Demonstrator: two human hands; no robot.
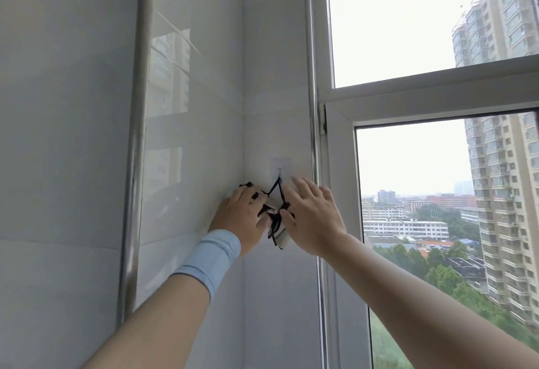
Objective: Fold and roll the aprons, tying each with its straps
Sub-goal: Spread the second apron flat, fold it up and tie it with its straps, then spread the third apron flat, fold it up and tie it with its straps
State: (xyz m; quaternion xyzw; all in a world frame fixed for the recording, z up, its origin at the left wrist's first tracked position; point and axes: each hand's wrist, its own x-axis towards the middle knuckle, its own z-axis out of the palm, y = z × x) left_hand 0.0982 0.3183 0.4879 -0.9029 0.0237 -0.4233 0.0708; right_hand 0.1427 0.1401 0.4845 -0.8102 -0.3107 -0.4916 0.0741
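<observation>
the rolled apron (277, 222) hangs by its dark straps (278, 190) from a stick-on hook (280, 168) on the tiled wall (204, 135), in the corner beside the window (335, 135). the left hand (243, 217) cups it loosely with fingers curled on cloth, while the right hand (312, 217) is spread open with only its thumb touching (no real grip). it looks light and soft, so best held around the bundle's middle, not by the thin straps.

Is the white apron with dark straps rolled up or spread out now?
Rolled up. The white apron is a small bundle wrapped by its dark straps, which loop over the clear wall hook.
</observation>
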